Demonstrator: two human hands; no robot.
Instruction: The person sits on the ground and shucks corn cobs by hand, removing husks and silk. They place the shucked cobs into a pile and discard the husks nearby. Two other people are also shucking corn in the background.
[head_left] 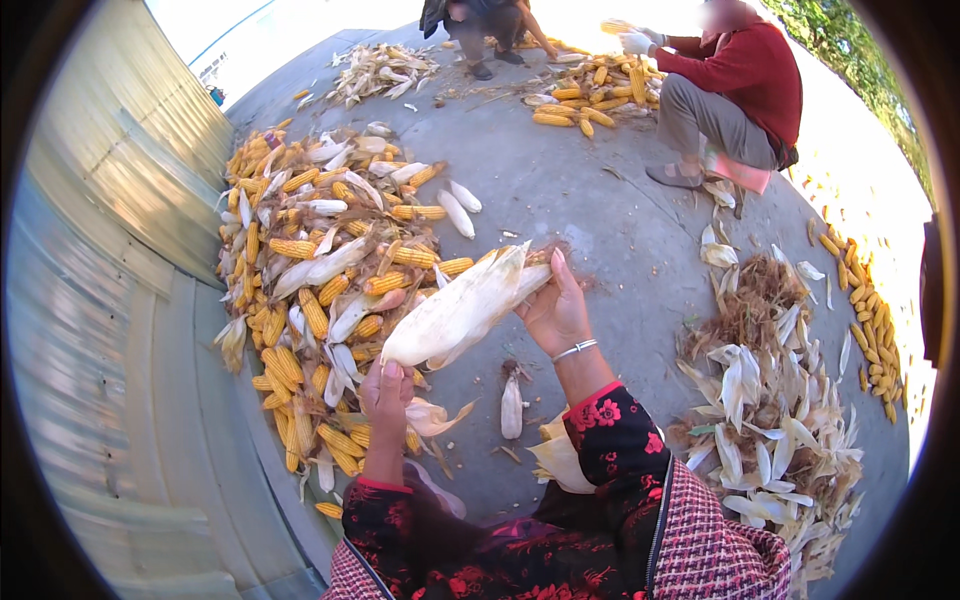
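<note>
An ear of corn (450, 312), wrapped in pale dry husk, stretches between my two hands above the ground. My left hand (385, 392) pinches its lower left end. At the upper right end, by the brown silk, my right hand (556, 312) grips the husk, and a bit of yellow kernels shows near the fingers. A silver bracelet circles my right wrist. Left of my hands lies a big heap of corn ears (330, 290), many bare and yellow, others still in husk. A small husked ear (512, 403) lies on the concrete below my right hand.
A pile of stripped husks and silk (765, 400) lies at the right, with a row of yellow ears (872, 320) beyond. Corrugated metal sheeting (110, 300) stands along the left. Ahead, a person in a red sweater (745, 85) sits by more corn; another person (485, 25) crouches farther back.
</note>
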